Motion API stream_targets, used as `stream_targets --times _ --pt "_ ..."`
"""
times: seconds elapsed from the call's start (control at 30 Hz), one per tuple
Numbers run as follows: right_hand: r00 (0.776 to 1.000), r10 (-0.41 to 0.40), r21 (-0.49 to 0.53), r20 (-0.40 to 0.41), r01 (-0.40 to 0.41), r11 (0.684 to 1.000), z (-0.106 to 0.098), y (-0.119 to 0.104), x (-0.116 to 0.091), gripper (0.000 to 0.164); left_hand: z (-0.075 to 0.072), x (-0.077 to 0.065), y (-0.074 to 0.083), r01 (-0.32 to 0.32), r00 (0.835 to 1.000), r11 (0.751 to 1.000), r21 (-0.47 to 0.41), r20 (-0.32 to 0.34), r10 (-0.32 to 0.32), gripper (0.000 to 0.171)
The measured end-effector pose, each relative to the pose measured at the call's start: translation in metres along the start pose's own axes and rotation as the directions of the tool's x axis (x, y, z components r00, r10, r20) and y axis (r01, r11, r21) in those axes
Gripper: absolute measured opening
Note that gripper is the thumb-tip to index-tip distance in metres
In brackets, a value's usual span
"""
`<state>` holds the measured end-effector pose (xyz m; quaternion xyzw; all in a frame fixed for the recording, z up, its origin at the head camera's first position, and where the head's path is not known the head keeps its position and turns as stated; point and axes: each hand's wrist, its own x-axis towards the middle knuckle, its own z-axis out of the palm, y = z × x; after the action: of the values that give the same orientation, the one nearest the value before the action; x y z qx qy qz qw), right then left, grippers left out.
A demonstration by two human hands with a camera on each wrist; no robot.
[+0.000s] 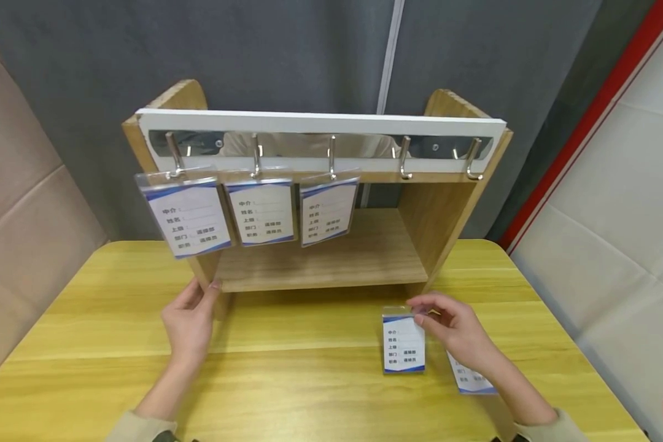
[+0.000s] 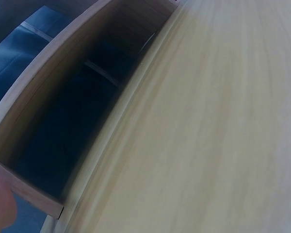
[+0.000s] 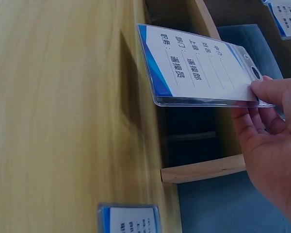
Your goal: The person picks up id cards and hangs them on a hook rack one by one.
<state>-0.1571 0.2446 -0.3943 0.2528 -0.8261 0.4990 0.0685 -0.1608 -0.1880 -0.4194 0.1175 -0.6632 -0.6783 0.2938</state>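
Note:
My right hand pinches the top corner of a plastic-sleeved name badge between thumb and fingers. In the right wrist view this badge is raised above the table, its printed side showing and its shadow on the wood. At the left, my left hand grips the lower side panel of a wooden shelf, thumb at its front edge. Three similar badges hang on the shelf's hooks: a left badge, a middle badge and a right badge. The two rightmost hooks carry nothing.
Another badge lies on the yellow wooden table, partly hidden under my right forearm. A white rail with a metal strip spans the shelf's top front. Grey partition cloth stands behind, and a pale wall at the right.

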Motion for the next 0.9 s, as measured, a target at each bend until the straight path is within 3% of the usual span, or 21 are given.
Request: stream_targets --times 0.9 --pt "0.983 -0.145 0.118 -0.114 0.158 0.980 0.002 -0.028 0.016 0.030 0.000 0.001 0.000 0.012 1.000 1.000 -0.017 -0.002 -0.012 0.037"
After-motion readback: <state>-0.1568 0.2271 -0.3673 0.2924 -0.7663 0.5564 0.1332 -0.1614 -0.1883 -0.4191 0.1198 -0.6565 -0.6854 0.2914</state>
